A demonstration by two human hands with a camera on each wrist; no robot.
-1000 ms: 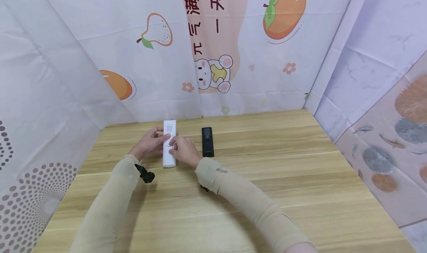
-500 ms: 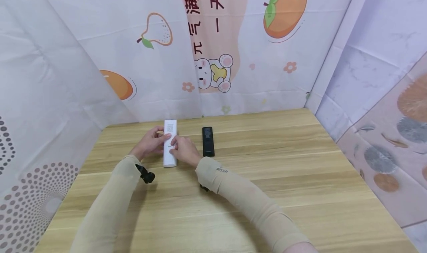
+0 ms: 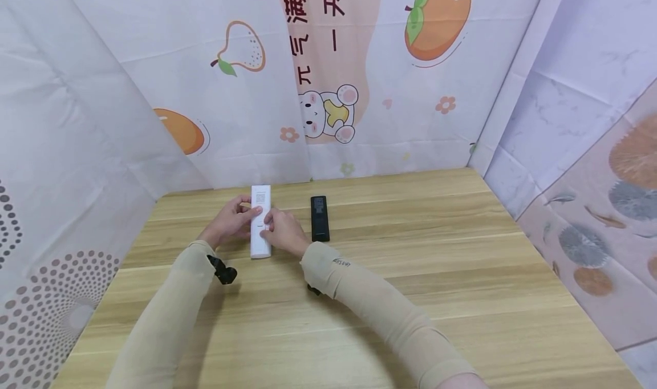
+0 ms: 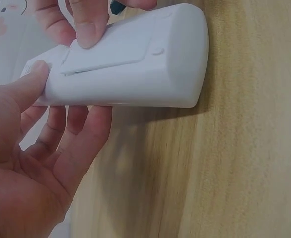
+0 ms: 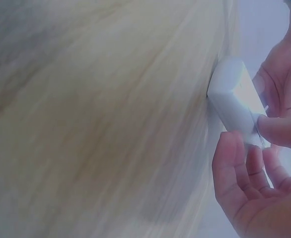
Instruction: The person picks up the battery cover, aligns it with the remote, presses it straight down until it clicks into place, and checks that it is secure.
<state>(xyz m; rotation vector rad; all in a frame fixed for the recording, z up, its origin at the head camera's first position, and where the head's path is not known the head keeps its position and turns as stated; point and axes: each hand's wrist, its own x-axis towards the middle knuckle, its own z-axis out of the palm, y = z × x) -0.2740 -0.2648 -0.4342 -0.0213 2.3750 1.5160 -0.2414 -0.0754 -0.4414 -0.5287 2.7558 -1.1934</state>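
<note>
A white remote control (image 3: 260,246) lies back side up near the table's far left, a printed label at its far end. My left hand (image 3: 232,222) grips it from the left, thumb on top and fingers along the side. From the other side, my right hand (image 3: 286,231) holds the remote, its thumb on the battery cover (image 4: 113,47). One edge of that cover stands slightly raised in the left wrist view, with a thin dark gap beneath. The right wrist view shows the remote's end (image 5: 227,91) and the right fingers curled against its side.
A black remote control (image 3: 320,221) lies back side up to the right of the right hand. The wooden table (image 3: 436,263) ends at a printed curtain (image 3: 390,144) behind, with more hanging cloth at both sides.
Both hands and the white remote stay practically where they were; the right fingertips shift only slightly at the battery cover. The black remote has not moved.
</note>
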